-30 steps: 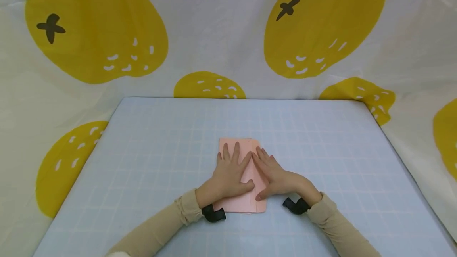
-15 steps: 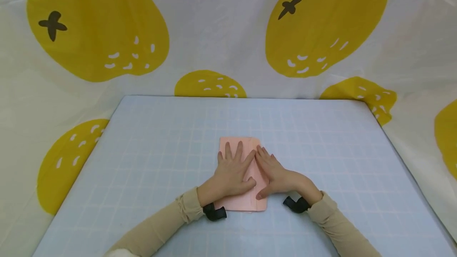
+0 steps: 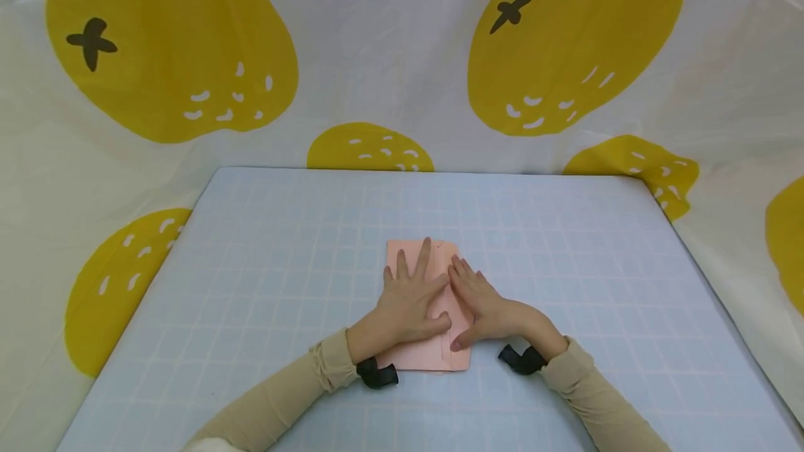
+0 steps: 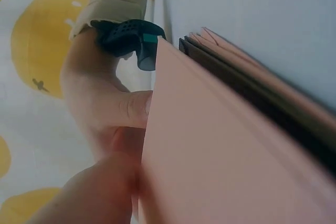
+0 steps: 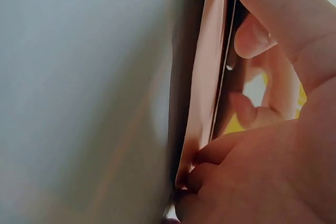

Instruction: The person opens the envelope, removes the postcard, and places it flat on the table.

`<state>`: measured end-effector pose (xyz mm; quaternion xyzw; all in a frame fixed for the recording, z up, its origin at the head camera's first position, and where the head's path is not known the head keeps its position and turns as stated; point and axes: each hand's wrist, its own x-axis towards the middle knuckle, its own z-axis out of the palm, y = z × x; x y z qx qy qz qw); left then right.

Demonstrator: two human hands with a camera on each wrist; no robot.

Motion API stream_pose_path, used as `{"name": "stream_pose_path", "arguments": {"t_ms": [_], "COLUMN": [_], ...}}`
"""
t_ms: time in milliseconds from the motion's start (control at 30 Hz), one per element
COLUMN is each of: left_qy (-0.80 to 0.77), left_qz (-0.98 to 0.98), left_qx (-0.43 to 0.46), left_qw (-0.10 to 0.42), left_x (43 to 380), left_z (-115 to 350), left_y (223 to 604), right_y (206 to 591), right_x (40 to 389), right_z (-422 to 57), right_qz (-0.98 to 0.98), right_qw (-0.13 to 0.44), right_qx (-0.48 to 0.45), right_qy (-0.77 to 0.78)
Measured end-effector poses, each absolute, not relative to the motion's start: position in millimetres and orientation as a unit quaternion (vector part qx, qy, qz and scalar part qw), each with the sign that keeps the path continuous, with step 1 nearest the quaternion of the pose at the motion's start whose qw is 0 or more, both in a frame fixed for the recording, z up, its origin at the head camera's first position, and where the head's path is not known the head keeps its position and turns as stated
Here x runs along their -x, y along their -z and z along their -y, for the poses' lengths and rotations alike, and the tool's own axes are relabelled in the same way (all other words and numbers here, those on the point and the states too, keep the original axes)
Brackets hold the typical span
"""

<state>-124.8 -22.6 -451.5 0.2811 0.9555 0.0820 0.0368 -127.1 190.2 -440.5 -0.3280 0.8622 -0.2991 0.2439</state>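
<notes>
A pink folded paper packet [image 3: 421, 358] lies flat at the middle of the table, with a lengthwise crease near its right side. On top of it rests my left hand [image 3: 402, 309], fingers spread, with one fingertip near the far edge. My right hand [image 3: 490, 312] lies along the packet's right edge, fingers extended, its thumb on the near part. The two hands' fingertips nearly meet by the crease. In the left wrist view, the packet's edge [image 4: 210, 135] shows pink layers with a dark layer between them. The right wrist view shows right fingers [image 5: 220, 148] touching the packet's side.
A pale blue table top [image 3: 283, 243] with a faint white grid surrounds the packet. Behind it hangs a white cloth [image 3: 377, 54] printed with large yellow fruit. A black wrist strap [image 3: 377, 374] sits on my left wrist, and another strap [image 3: 521, 360] on my right.
My left middle finger has slid forward toward the packet's far edge, and the index finger has drawn back slightly. My right hand and the packet stay nearly still.
</notes>
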Motion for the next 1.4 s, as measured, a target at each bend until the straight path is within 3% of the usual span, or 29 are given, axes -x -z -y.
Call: {"name": "stream_pose_path", "arguments": {"t_ms": [900,1400], "left_qy": [-0.118,-0.134], "left_qz": [-0.953,-0.950], "left_qx": [-0.278,-0.280], "left_qw": [0.032,-0.010], "left_x": [129,128], "left_z": [26,25], "left_y": [448,454], "right_y": [442,439], "right_x": [130,119], "right_z": [-189,-171], "right_qz": [-0.859,-0.898], "right_qw": [0.243,0.233], "right_qx": [0.332,0.285], "right_qy": [0.304,0.242]}}
